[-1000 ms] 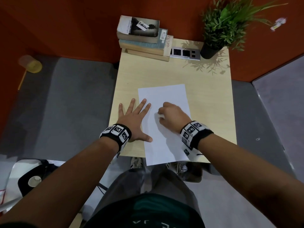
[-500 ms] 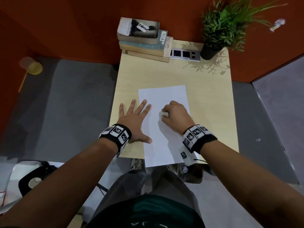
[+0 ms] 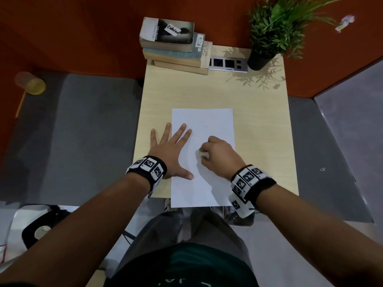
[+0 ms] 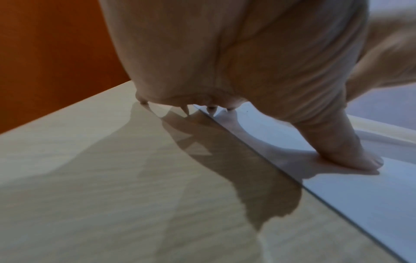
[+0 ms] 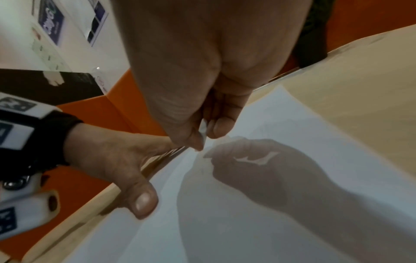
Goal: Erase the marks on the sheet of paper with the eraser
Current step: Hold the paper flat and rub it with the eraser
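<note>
Right hand (image 3: 218,154) has drawn back toward the body since a second ago, fingers (image 5: 221,125) pinching the eraser (image 5: 203,129) on the paper (image 3: 203,191). Left hand (image 3: 173,151) remains spread flat on its edge. A faint mark (image 3: 204,126) beyond the fingers is judged outstanding.

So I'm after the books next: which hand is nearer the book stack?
Left. The left hand lies flat at the sheet's left edge, almost straight below the book stack; the right hand sits further right on the sheet, holding the eraser.
</note>
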Demonstrator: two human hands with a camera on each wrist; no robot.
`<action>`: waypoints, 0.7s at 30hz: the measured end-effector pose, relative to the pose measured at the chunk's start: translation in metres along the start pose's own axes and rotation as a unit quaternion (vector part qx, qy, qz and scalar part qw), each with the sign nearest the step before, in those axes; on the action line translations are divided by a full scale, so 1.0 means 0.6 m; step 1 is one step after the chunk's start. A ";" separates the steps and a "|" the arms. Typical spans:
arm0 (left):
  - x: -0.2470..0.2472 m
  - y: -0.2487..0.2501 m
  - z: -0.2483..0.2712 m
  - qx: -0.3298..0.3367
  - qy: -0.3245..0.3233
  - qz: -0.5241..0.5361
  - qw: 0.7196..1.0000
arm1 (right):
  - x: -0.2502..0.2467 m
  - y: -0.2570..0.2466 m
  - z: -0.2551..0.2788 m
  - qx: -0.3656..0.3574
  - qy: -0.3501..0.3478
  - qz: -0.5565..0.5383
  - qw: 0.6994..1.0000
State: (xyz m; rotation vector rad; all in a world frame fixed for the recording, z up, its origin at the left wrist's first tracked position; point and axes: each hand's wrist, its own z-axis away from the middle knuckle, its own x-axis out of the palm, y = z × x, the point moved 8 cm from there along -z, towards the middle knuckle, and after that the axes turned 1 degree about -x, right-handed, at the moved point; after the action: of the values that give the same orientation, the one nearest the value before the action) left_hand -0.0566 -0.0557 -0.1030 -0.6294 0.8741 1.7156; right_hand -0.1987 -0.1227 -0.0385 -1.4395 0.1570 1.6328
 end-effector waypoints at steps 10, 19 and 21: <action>-0.002 0.002 0.000 -0.006 -0.002 0.004 1.000 | 0.017 -0.047 0.001 -0.064 -0.095 0.079 0.990; -0.001 0.000 0.000 -0.007 -0.005 0.000 1.000 | 0.008 -0.047 -0.010 -0.056 -0.076 0.096 0.991; -0.002 0.001 -0.001 -0.006 -0.005 0.000 1.000 | 0.016 -0.053 -0.002 -0.076 -0.102 0.102 0.987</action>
State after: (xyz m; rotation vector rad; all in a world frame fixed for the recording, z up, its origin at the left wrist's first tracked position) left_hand -0.0566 -0.0567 -0.1023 -0.6294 0.8569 1.7241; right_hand -0.1750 -0.0999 -0.0324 -1.3932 0.0653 1.9864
